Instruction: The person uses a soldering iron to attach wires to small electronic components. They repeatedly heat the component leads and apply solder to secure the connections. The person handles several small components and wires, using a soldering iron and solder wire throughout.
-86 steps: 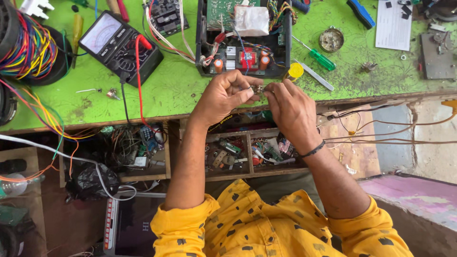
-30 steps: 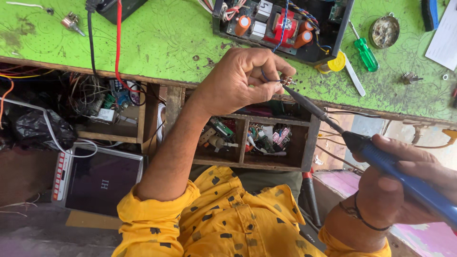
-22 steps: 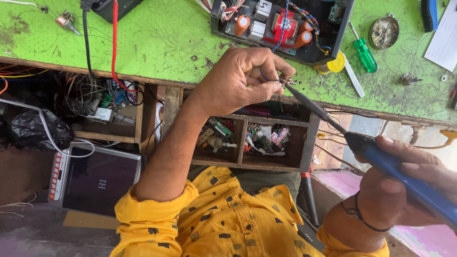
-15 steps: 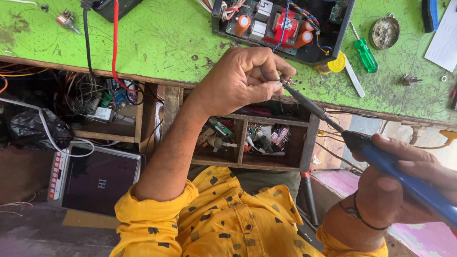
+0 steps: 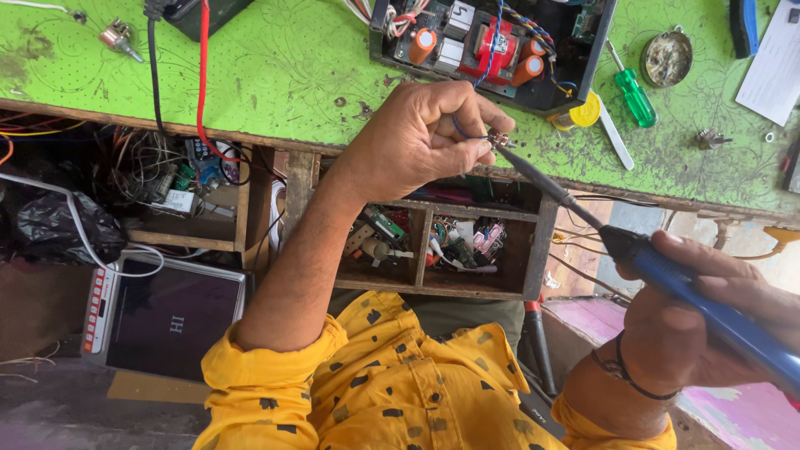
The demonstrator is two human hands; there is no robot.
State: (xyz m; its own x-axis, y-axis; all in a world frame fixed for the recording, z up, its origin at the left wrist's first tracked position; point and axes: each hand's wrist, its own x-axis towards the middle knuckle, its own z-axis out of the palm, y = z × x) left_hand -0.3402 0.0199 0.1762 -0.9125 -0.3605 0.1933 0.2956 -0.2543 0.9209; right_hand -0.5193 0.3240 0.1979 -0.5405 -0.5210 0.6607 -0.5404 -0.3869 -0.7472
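— At the bench edge, what changed?

— Little in the last second: the left hand (image 5: 417, 142) still pinches a small metal component (image 5: 500, 139) with a blue wire, and the soldering iron (image 5: 692, 292) tip still touches it.

— And earlier?

— Both hands were at the part bare (no iron); now the right hand (image 5: 717, 325) is clenched round the blue handle, so the joint is likely being heated.

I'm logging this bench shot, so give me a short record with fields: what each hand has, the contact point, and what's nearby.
left hand: left hand pinches a small metal part with a thin blue wire
right hand: right hand grips a blue-handled soldering iron
contact: iron tip meets the pinched part
surface: green patterned bench top
nearby: open black electronics case; green-handled screwdriver; wooden drawer of parts
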